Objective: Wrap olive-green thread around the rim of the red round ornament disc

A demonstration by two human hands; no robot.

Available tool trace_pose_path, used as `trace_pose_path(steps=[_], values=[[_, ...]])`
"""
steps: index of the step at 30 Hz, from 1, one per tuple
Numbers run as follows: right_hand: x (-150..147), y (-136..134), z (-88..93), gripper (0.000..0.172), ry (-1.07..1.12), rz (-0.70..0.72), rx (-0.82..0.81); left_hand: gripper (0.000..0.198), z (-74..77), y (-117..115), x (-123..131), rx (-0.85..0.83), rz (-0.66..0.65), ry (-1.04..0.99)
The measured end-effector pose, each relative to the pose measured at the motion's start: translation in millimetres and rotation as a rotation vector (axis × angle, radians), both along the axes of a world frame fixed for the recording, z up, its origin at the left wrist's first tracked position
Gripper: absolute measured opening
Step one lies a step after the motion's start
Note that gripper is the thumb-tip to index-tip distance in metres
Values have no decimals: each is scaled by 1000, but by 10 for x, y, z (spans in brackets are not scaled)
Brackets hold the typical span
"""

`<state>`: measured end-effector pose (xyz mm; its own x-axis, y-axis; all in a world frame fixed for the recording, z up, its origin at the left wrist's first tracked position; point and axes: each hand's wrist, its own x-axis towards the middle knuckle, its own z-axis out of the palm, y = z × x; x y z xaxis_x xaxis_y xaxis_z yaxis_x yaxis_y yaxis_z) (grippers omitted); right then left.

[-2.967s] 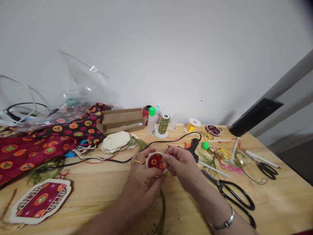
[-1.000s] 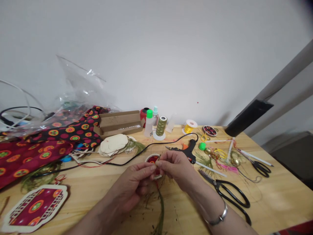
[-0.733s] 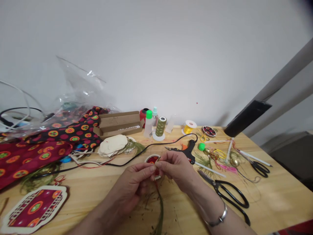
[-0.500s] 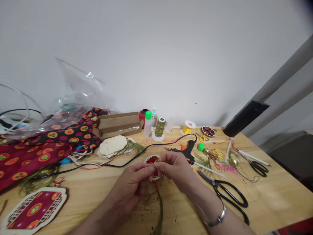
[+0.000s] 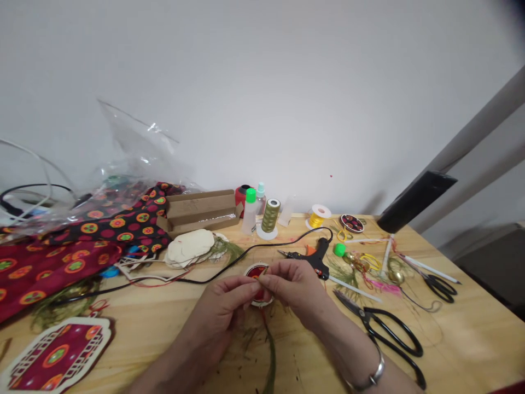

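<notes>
My left hand (image 5: pixel 223 309) and my right hand (image 5: pixel 293 284) meet at the fingertips, both closed in a pinch. What lies between the fingertips is too small to make out. Right behind and under them is a small round ornament (image 5: pixel 255 269) with a pale rim and dark red patterned middle, partly hidden by my fingers. From its lower edge runs a red cord into an olive-green tassel (image 5: pixel 270 355) toward the table's front. A black hot glue gun (image 5: pixel 315 259) lies just beyond my right hand. Black-handled scissors (image 5: pixel 383 334) rest beside my right forearm.
Left are a lantern-shaped ornament (image 5: pixel 55 355), patterned fabric (image 5: pixel 86 254), pale cutouts (image 5: pixel 191 247) and a cardboard box (image 5: pixel 200 210). Along the wall stand an olive thread spool (image 5: pixel 270 216), a green-capped bottle (image 5: pixel 249 213) and a yellow cord spool (image 5: pixel 318 216). Smaller scissors (image 5: pixel 441 288) lie right.
The view has shifted slightly, so things on the table appear a little lower and to the right. My hands stay pinched together over the round ornament.
</notes>
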<state>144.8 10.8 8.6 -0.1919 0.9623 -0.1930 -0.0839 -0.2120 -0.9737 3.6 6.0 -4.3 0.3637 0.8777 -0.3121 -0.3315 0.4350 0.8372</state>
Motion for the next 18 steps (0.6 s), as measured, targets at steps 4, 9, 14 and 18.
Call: trace_pose_path(steps=[4,9,14,18], values=[[6,1,39,23,22,46,-17,10,-6,12,-4,-23,18,24],[4,8,35,20,2,9,-18,11,-34,13,-3,-26,34,62],[10,4,10,21,-61,-47,74,8,-9,5,17,-16,21,58],[20,-8,16,16,-135,-70,100,8,52,-10,29,36,50,202]])
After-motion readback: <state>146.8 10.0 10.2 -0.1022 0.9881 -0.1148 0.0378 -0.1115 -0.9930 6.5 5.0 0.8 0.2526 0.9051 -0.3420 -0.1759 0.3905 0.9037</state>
